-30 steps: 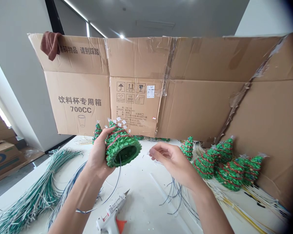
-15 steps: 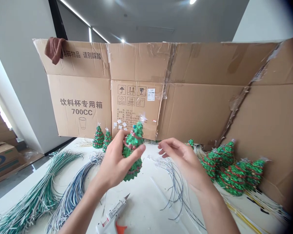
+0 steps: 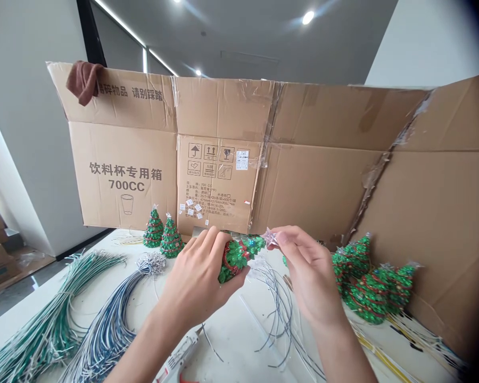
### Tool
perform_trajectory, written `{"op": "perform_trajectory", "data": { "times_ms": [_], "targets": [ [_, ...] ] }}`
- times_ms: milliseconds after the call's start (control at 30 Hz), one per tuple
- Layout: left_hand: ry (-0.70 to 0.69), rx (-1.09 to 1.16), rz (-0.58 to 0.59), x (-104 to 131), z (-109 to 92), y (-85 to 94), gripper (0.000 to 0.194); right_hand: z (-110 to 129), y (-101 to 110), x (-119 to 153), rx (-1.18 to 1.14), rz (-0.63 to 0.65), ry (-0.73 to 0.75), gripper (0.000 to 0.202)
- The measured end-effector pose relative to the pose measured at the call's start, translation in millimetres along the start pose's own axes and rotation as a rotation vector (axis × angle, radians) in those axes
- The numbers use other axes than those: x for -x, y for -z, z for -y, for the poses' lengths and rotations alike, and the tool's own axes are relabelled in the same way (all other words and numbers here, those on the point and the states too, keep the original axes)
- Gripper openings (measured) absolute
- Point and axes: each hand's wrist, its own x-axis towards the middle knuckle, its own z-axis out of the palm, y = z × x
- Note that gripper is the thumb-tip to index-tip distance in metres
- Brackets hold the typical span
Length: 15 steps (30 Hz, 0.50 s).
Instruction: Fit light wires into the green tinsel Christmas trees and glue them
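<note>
A: What does each hand hold?
B: The left hand (image 3: pixel 201 271) is wrapped around a small green tree (image 3: pixel 234 256), tipped sideways just in front of the cardboard wall (image 3: pixel 315 175); the right hand (image 3: pixel 309 268) pinches a silver star (image 3: pixel 270 236) at the tree's tip.
A: How many other trees stand by that wall?
B: Two trees (image 3: pixel 162 236) at its left foot; a cluster of trees (image 3: pixel 369 282) at its right, too bunched to count; a brown cloth (image 3: pixel 83 80) hangs on its top edge; a glue gun (image 3: pixel 175 364) lies on the bench (image 3: pixel 231 330).

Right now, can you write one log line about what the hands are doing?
left hand: holds tree, tilted | right hand: pinches star at treetop | glue gun: on table
</note>
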Motion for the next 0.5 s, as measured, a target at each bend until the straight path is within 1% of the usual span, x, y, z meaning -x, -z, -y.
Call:
{"op": "perform_trajectory", "data": {
  "times_ms": [100, 300, 400, 500],
  "targets": [
    [-0.021, -0.026, -0.001, -0.1, -4.1, 4.4, 0.031, 2.9, -2.1, 1.6, 0.022, -0.002, 0.062, 0.02],
    [-0.054, -0.108, -0.007, -1.3, -9.2, 14.8, 0.027, 12.9, -7.4, 5.3, 0.13, -0.003, 0.208, 0.023],
    [-0.055, -0.112, 0.002, -1.0, -9.6, 16.7, 0.026, 16.2, -7.9, 7.1, 0.151, -0.001, 0.228, 0.024],
    [-0.043, -0.056, 0.011, -1.0, -9.4, 15.1, 0.026, 15.1, -8.8, 8.9, 0.155, -0.03, 0.205, 0.021]
  ]
}}
